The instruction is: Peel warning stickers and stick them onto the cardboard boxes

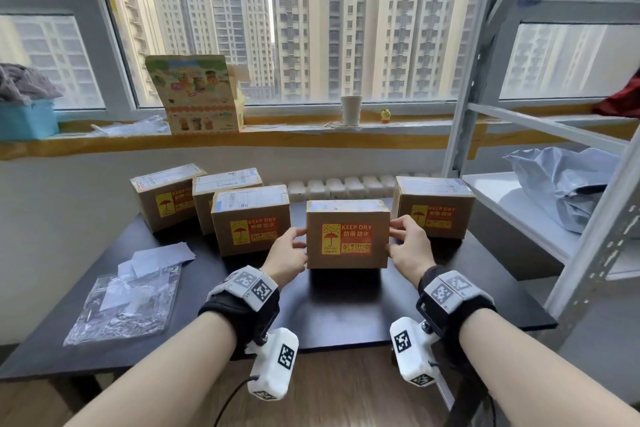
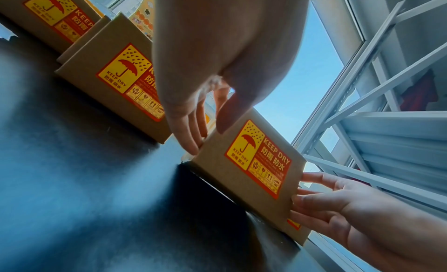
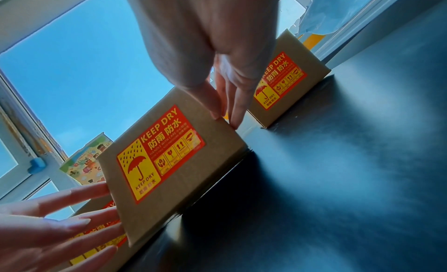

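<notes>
A small packing room high in a block — metal shelving [image 1: 540, 121], black table [image 1: 346, 308], taped parcels [image 1: 433, 206].

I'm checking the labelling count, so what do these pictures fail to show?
- Head view: front of the second brown cardboard box from the left, hidden by the box before it; sticker unconfirmed.
- Head view: white shipping labels on box tops, print too small.
- Wrist views: clear plastic bag of papers out of frame.

black table [image 1: 346, 308], cardboard boxes [image 1: 346, 234], plastic bag [image 1: 128, 308]
</notes>
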Motion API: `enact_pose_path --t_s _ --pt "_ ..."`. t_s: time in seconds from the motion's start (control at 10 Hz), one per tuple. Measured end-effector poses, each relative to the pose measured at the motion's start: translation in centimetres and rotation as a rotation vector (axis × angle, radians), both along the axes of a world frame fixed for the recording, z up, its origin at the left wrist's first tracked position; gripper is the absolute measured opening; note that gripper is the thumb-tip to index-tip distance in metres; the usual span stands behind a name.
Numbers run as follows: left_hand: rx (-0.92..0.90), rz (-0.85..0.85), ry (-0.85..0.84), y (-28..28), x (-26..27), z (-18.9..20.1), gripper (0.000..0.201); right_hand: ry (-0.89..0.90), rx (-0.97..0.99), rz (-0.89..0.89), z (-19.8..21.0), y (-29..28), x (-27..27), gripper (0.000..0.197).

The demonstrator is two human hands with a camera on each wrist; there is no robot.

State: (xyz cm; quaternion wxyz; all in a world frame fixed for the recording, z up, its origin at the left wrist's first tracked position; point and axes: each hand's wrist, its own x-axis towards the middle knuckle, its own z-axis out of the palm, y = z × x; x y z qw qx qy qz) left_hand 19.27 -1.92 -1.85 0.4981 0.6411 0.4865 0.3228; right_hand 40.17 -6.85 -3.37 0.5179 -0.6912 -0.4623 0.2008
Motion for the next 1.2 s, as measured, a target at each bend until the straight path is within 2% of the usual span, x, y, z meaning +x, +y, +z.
enact_pose_path --t_s 0.2,0.4,0.6,0.9,1.1,1.2 --pt "-0.042 -0.011 -0.005 2.4 0.9 -0.5 0.057 0.033 -0.073 0.019 -0.6 3.4 0.1 0.029" --pt "-0.070 -0.054 0.079 3.6 1.7 -0.5 0.069 0.100 -0.110 0.099 -1.0 4.7 0.1 0.044" --pt "-0.065 -0.079 0.096 3.1 1.6 -0.3 0.068 0.074 -0.118 0.211 -1.2 4.3 0.2 0.060" --pt "0.051 -0.136 0.162 0.7 -0.3 1.1 0.066 0.017 -0.217 0.187 0.7 1.6 -2.1 0.066" --pt "0.289 -0.186 0.493 -0.1 -2.2 1.8 0.051 -0.176 -0.272 0.200 1.7 0.4 -4.3 0.054" --pt "0.332 -0.145 0.558 0.5 -2.9 2.8 0.044 -0.265 -0.315 0.213 1.9 1.4 -5.4 0.050"
